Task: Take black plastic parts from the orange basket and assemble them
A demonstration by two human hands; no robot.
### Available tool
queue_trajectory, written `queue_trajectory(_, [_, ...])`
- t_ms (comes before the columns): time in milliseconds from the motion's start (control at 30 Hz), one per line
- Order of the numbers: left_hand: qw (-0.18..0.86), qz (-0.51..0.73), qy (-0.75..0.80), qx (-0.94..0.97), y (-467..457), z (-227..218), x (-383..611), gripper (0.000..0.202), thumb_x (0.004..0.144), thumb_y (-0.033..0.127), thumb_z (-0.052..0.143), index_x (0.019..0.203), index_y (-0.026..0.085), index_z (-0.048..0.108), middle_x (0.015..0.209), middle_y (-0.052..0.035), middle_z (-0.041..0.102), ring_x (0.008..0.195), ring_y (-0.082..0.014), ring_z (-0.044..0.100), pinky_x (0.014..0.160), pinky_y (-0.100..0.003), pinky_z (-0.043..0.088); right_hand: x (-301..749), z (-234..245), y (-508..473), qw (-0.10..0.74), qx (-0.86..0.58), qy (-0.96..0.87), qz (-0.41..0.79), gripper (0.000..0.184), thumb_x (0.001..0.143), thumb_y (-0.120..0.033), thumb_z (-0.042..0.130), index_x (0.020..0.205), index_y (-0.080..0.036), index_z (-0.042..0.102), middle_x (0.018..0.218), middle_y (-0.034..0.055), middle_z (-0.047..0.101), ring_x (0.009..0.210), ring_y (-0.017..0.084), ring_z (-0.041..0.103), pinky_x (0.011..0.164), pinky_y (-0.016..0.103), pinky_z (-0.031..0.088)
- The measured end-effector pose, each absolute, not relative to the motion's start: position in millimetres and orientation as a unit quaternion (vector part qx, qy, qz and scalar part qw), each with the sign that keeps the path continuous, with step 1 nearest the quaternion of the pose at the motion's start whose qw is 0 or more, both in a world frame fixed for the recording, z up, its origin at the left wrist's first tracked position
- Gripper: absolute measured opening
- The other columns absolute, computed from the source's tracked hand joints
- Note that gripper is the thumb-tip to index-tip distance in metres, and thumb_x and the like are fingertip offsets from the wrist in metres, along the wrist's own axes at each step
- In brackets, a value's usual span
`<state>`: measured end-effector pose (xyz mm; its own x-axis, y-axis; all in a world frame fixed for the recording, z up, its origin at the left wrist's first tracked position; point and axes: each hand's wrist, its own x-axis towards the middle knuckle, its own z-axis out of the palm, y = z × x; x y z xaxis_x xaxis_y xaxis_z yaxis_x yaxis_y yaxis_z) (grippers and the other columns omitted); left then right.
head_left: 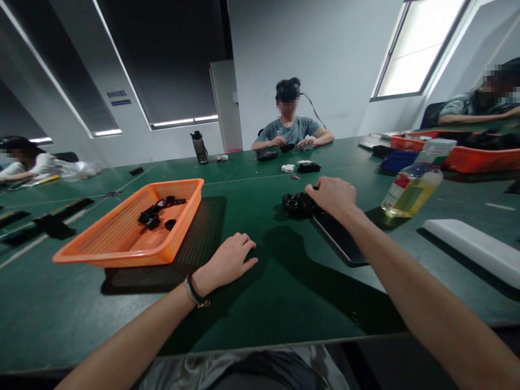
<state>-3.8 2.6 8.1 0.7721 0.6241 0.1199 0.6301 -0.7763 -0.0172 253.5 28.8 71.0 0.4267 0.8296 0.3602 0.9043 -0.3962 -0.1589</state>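
Note:
My left hand (225, 260) rests on the green table, fingers slightly bent and thumb apart, holding nothing. It lies right of an orange mesh basket (179, 241) that has several small black parts (152, 215) in it. Further forward, my right hand (335, 196) is closed at the right end of a cluster of glossy black round pieces (298, 205). Its fingertips are partly hidden, and a bit of black shows between them. Under my right wrist lies a phone with a dark screen (339, 238).
A bottle of yellow liquid (418, 181) and a long white object (471, 246) are on the right. Behind them are a blue tray (396, 162) and an orange basket (467, 160). A dark bottle (199, 147) stands far back. A person (288, 127) works opposite; others sit at both sides.

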Motion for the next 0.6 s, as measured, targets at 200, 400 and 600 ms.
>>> queue_trajectory(200, [0.039,-0.051,-0.314,-0.947,2.5,8.4,-4.2,0.023,0.083,0.033,0.048,0.097,0.015,0.053,0.097,-0.0060,0.053,0.089,-0.0189,0.049,0.080,-0.033,0.042,303.7,61.3,34.3,0.110,-0.891,-0.437,-0.044,0.048,0.078,-0.040,0.040,0.098,-0.004,0.064,0.103,0.0227,0.062,0.094,0.031,0.059,0.072,0.036,0.045])
queue_trajectory(400, [0.038,-0.049,-0.312,-0.948,3.0,8.7,-4.6,0.023,0.083,0.033,0.048,0.098,0.015,0.053,0.098,-0.0062,0.053,0.089,-0.0187,0.049,0.081,-0.033,0.042,318.8,51.3,38.3,0.102,-0.907,-0.407,-0.024,0.049,0.076,-0.041,0.045,0.101,-0.003,0.063,0.108,0.0234,0.059,0.098,0.030,0.058,0.075,0.036,0.045])
queue_trajectory(600, [0.034,-0.050,-0.309,-0.949,2.0,10.4,-4.4,0.024,0.083,0.032,0.048,0.099,0.015,0.053,0.098,-0.0067,0.053,0.089,-0.0192,0.049,0.080,-0.033,0.042,316.3,35.3,39.9,0.115,-0.891,-0.439,-0.027,0.048,0.079,-0.039,0.043,0.098,0.000,0.063,0.102,0.0258,0.061,0.094,0.031,0.059,0.071,0.036,0.046])
